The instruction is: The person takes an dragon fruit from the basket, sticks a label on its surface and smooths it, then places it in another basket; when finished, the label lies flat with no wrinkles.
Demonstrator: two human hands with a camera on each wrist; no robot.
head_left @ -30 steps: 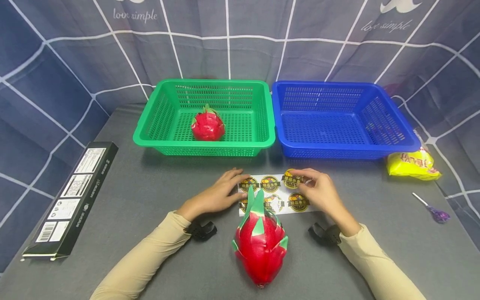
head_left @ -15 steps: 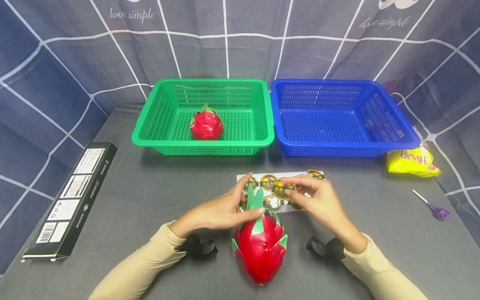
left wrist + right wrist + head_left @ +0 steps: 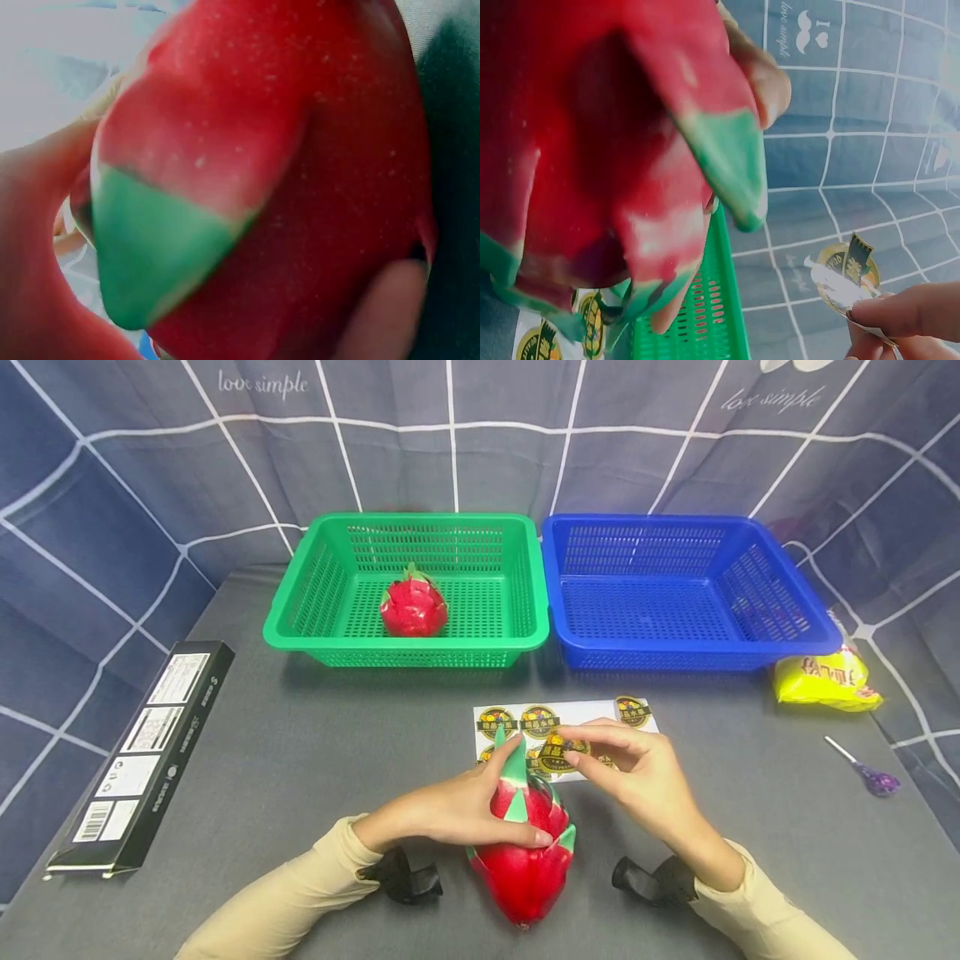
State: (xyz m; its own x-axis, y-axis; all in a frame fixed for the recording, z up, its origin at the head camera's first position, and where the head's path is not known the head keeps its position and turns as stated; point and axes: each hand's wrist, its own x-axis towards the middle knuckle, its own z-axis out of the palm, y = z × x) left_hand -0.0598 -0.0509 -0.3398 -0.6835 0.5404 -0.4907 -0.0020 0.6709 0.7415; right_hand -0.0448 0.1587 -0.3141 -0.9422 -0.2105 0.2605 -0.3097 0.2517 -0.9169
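A large red dragon fruit (image 3: 525, 889) lay on the desk (image 3: 337, 718) by the middle of the near edge, its green leaf tips pointing toward the far edge and overlapping, as seen from the head, a white sheet of stickers (image 3: 587, 712). A second earlier, the left hand (image 3: 468, 814) had rested at the left end of that sheet; by now it had come over the fruit and gripped it, the thumb across the top and the fingers curled round the leafy end, partly hidden. The right hand (image 3: 648, 781), then at the sheet's far edge lifting a round sticker (image 3: 845, 277), had drawn back toward the fruit's right side with the sticker pinched between thumb and fingertips. The right wrist view showed it free of the sheet, a dark end of its band standing up; the fruit bore no contact with it yet. That left both hands occupied, and the sticker's separation from its backing seemed complete. A smaller dragon fruit (image 3: 414, 608) sat in the green basket (image 3: 405, 642) along the far edge, unmoved, beside the blue basket (image 3: 697, 647). A black box (image 3: 142, 760) lay along the desk's left edge.
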